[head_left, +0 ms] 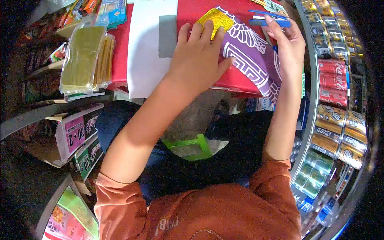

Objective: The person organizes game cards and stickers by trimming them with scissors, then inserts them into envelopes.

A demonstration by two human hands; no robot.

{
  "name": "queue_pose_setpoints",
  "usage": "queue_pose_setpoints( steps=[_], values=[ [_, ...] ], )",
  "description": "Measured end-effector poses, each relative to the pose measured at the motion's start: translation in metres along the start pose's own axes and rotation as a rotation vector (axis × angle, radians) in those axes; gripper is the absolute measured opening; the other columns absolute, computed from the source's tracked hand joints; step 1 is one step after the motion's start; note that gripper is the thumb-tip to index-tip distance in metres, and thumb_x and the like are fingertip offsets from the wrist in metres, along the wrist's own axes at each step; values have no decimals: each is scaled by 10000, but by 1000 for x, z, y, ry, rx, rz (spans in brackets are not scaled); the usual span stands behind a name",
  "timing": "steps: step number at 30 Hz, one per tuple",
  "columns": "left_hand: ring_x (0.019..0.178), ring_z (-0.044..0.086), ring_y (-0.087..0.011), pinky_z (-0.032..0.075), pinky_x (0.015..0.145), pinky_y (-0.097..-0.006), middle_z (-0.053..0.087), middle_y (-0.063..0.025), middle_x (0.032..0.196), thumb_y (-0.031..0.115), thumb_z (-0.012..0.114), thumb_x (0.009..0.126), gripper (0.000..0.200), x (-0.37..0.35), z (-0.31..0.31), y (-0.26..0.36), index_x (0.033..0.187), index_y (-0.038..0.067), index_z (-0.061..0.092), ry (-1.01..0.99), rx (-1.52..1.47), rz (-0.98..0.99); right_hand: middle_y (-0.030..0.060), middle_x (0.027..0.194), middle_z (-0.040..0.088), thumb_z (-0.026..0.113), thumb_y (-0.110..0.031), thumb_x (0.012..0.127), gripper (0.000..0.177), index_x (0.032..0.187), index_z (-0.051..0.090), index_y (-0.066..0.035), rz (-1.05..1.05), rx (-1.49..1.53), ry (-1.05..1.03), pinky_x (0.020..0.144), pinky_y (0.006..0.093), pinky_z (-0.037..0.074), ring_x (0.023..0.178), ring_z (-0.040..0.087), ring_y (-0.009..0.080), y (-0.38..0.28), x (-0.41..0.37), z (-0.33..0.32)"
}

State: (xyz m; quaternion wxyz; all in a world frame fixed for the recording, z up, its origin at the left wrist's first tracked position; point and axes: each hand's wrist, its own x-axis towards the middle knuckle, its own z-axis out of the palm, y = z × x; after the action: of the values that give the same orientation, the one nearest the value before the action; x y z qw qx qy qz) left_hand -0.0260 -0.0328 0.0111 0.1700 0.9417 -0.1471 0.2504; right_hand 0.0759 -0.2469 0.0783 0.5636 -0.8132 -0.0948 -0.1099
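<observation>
- I have the person's left hand [196,54] spread loosely over the surface [121,66], which is covered in bright red; its grip is open, fingertips at the shiny embossed gold piece [220,23], thumb over the purple sheet with white printed patterns [252,60].
- I see the right hand [291,46] closed around a slim blue stapler-like tool [282,22], pinched between thumb and fingers, raised near the purple sheet's far right part.
- The gold piece lies at the purple sheet's upper left end; whether they are joined, I cannot tell.
- Left of them I see a long white paper strip [146,56] with a dark grey rectangle [167,34] on it.
- Further left sits a plastic-wrapped stack of dull-gold sheets [80,60].
</observation>
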Motion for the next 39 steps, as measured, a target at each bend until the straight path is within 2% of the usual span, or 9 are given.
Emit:
queue_pose_setpoints(
  steps=[3,6,10,14,22,25,28,34,39],
  values=[
    [1275,503,-405,361,1118,-543,545,-221,1400,515,612,960,642,1,0,1,1378,28,582,-16,-17,-14,118,1111,733,832,-191,889,378,1160,672,18,10,-71,49,936,283,540,992,716,155,9,9,-20],
    [1276,502,-402,358,1118,-544,543,-218,1399,531,596,966,651,3,-1,0,1380,28,588,-32,-22,-17,126,1002,745,853,-215,847,359,1037,674,30,-31,-102,80,816,257,530,882,696,147,26,16,-35],
    [1281,500,-402,360,1119,-542,540,-223,1401,543,583,975,668,2,-1,1,1401,29,574,-25,7,0,118,987,737,855,-235,840,387,1056,670,27,39,-110,61,808,262,527,866,685,147,33,13,-33],
    [1310,487,-414,355,1130,-546,527,-232,1425,532,573,988,662,2,-3,2,1417,28,557,-44,4,-8,108,939,750,855,-284,835,387,1024,692,12,-108,-412,15,823,302,524,901,694,168,52,22,-39],
    [1284,513,-368,353,1123,-544,569,-232,1342,434,617,970,575,-2,-14,0,1317,-25,619,0,-37,-2,156,1084,758,786,-322,866,343,1079,722,-61,-189,-757,23,892,418,539,1013,727,333,29,5,-25],
    [1243,531,-431,388,1073,-559,578,-239,1334,464,589,1000,567,3,-17,-7,1329,3,597,21,-129,-63,169,1067,747,779,-323,867,342,1076,721,-59,-252,-791,6,879,431,538,1005,718,349,23,2,-20],
    [1143,565,-412,427,991,-555,611,-217,1221,460,624,976,532,16,-20,-13,1217,-13,646,-29,-113,-206,166,958,730,784,-327,865,344,1071,720,-59,-393,-828,50,836,440,537,919,712,352,13,0,-15],
    [1146,533,-331,419,950,-468,597,-187,1158,478,772,825,604,34,-5,-11,1096,-53,673,16,98,-266,145,884,703,788,-333,861,345,1039,713,-47,-229,-660,-149,755,410,530,839,694,317,2,-8,-11],
    [1141,560,-381,470,924,-528,588,-221,1198,652,761,781,754,40,2,-20,1082,-36,693,18,158,-297,139,883,663,783,-305,848,331,1054,720,-54,-275,-716,-191,767,422,520,844,668,319,7,-15,-13]
  ],
)
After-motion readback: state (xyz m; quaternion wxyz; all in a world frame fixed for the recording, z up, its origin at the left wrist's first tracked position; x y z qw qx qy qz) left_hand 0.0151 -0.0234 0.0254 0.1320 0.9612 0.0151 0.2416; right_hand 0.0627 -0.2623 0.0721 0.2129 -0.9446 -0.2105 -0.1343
